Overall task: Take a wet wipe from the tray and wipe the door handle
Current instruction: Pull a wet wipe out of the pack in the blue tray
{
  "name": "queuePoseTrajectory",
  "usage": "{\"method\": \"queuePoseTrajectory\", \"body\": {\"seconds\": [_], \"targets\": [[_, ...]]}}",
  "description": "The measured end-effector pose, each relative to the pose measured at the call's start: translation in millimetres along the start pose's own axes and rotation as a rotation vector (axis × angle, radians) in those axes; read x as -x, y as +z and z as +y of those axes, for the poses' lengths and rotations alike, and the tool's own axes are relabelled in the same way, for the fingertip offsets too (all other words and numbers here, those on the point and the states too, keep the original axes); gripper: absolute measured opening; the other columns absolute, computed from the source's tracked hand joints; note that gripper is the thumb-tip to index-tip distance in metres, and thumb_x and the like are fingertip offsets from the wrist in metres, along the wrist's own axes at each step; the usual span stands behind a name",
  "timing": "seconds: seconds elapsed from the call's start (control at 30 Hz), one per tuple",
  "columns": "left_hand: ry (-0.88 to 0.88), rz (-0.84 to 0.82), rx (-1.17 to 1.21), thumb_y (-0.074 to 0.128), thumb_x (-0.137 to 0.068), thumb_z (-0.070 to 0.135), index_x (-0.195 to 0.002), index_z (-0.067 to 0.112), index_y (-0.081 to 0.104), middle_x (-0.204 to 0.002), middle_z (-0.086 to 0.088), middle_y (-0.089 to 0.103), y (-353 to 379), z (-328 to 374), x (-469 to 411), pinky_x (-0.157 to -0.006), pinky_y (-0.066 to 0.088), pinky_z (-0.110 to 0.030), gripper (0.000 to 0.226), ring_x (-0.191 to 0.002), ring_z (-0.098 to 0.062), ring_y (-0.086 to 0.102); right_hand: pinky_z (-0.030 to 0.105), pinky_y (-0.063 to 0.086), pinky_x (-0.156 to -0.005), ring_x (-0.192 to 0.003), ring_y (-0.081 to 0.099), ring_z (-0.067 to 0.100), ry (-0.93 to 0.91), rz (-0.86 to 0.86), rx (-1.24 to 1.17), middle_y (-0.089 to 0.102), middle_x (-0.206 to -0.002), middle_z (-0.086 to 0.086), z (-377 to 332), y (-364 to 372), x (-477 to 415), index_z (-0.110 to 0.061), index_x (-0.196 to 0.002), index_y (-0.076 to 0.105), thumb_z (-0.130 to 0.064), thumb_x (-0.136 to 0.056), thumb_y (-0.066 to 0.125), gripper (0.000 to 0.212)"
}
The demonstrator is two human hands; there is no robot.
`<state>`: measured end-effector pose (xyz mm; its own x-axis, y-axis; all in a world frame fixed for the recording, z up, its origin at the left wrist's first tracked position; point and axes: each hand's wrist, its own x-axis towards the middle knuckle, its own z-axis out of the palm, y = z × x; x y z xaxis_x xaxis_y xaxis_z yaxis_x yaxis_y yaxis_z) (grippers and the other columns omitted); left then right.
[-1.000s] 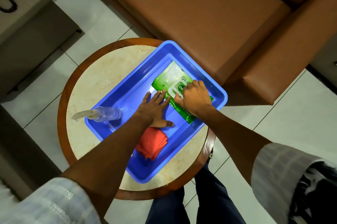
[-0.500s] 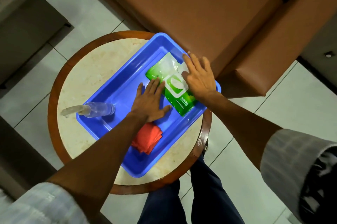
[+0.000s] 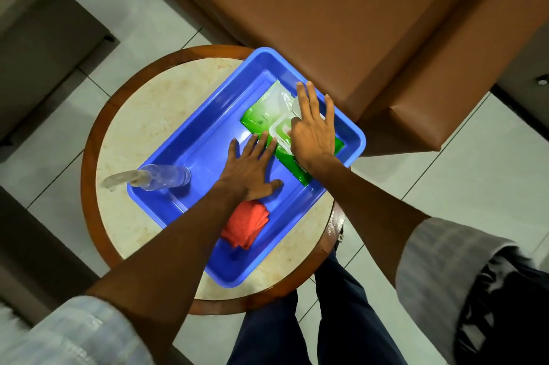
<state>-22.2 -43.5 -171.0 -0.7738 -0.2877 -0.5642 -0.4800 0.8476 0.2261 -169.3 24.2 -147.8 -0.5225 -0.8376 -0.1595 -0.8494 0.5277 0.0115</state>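
Observation:
A blue tray (image 3: 208, 103) sits on a round table. A green wet wipe pack (image 3: 258, 118) lies at the tray's far right end. My left hand (image 3: 252, 168) lies flat and open on the tray floor, with its fingertips touching the pack's near edge. My right hand (image 3: 312, 135) rests on top of the pack with its fingers spread. It holds the pack's clear flap (image 3: 294, 104) peeled back, and the white opening (image 3: 282, 130) shows beside the thumb. No wipe is out of the pack. The door handle is not in view.
A clear spray bottle (image 3: 163, 176) lies across the tray's left rim. A folded red cloth (image 3: 248, 223) lies in the tray under my left forearm. The round marble table (image 3: 148, 115) has a wooden rim. A brown sofa (image 3: 326, 8) stands right behind it, and a grey cabinet (image 3: 44, 37) at left.
My right hand went from pinching the flap at the pack's middle to drawing it back toward the far end, which uncovered the opening. My left hand stayed pressed down in place.

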Motion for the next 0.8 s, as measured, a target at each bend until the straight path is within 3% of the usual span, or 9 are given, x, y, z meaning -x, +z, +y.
{"method": "queuePoseTrajectory", "body": {"seconds": [0.23, 0.33, 0.43, 0.5, 0.57, 0.67, 0.73, 0.8], "targets": [[-0.037, -0.060, 0.040, 0.015, -0.073, 0.090, -0.151, 0.032, -0.008, -0.164, -0.003, -0.006, -6, 5, -4, -0.116, -0.006, -0.060, 0.100, -0.150, -0.022, -0.008, 0.050, 0.009, -0.119, -0.150, 0.002, 0.026, -0.022, -0.005, -0.116, 0.013, -0.162, 0.008, 7, -13, 1, -0.007, -0.077, 0.068, -0.019, -0.086, 0.054, 0.020], [-0.047, -0.084, 0.014, 0.011, -0.070, 0.093, -0.151, 0.034, -0.007, -0.164, -0.002, -0.007, -10, 5, -5, -0.116, -0.008, -0.060, 0.102, -0.150, -0.023, -0.011, 0.049, 0.014, -0.118, -0.150, 0.004, 0.025, 0.024, 0.036, -0.258, 0.016, -0.162, 0.007, 13, -28, 7, -0.008, -0.073, 0.069, -0.023, -0.082, 0.059, 0.019], [-0.063, -0.108, 0.006, 0.020, -0.072, 0.090, -0.152, 0.034, -0.003, -0.164, -0.002, -0.006, -18, 7, -3, -0.115, -0.008, -0.059, 0.100, -0.149, -0.023, -0.014, 0.045, 0.017, -0.117, -0.150, 0.008, 0.026, 0.043, 0.095, -0.426, 0.022, -0.160, 0.008, 18, -46, 18, -0.010, -0.071, 0.069, -0.024, -0.078, 0.066, 0.016], [-0.094, -0.063, 0.068, 0.040, -0.081, 0.076, -0.152, 0.030, 0.010, -0.164, -0.002, 0.003, -27, 11, 2, -0.117, -0.004, -0.057, 0.090, -0.150, -0.023, -0.011, 0.041, 0.018, -0.113, -0.148, 0.015, 0.026, 0.089, 0.144, -0.543, 0.033, -0.155, 0.008, 21, -59, 29, -0.012, -0.073, 0.070, -0.025, -0.076, 0.068, 0.013], [-0.163, 0.113, 0.259, 0.057, -0.089, 0.048, -0.147, 0.025, 0.032, -0.159, -0.003, 0.027, -42, 21, 10, -0.118, 0.011, -0.053, 0.068, -0.150, -0.024, 0.006, 0.040, 0.022, -0.110, -0.142, 0.027, 0.024, 0.215, 0.184, -0.665, 0.050, -0.142, 0.004, 28, -76, 41, -0.017, -0.075, 0.072, -0.026, -0.077, 0.070, 0.010], [-0.262, 0.334, 1.043, 0.058, -0.094, 0.032, -0.124, 0.022, 0.062, -0.122, -0.007, 0.068, -87, 50, 30, -0.103, 0.044, -0.043, 0.031, -0.125, -0.021, 0.055, 0.041, 0.046, -0.095, -0.101, 0.059, 0.016, 0.509, 0.186, -1.053, 0.070, -0.093, 0.002, 46, -114, 62, -0.018, -0.073, 0.071, -0.020, -0.080, 0.072, 0.008], [-0.229, 0.268, 1.467, 0.053, -0.095, 0.042, -0.110, 0.024, 0.069, -0.103, -0.005, 0.076, -121, 74, 46, -0.086, 0.054, -0.033, 0.028, -0.104, -0.015, 0.068, 0.029, 0.050, -0.071, -0.067, 0.059, 0.010, 0.624, 0.130, -1.425, 0.066, -0.072, 0.005, 55, -140, 76, -0.014, -0.070, 0.066, -0.010, -0.083, 0.072, 0.015], [-0.130, 0.160, 1.579, 0.054, -0.092, 0.049, -0.103, 0.024, 0.072, -0.098, -0.004, 0.077, -148, 98, 57, -0.075, 0.058, -0.026, 0.033, -0.093, -0.015, 0.072, 0.020, 0.047, -0.060, -0.058, 0.056, 0.007, 0.653, 0.092, -1.570, 0.066, -0.064, 0.003, 68, -164, 95, -0.013, -0.071, 0.065, -0.006, -0.084, 0.071, 0.016]]}}
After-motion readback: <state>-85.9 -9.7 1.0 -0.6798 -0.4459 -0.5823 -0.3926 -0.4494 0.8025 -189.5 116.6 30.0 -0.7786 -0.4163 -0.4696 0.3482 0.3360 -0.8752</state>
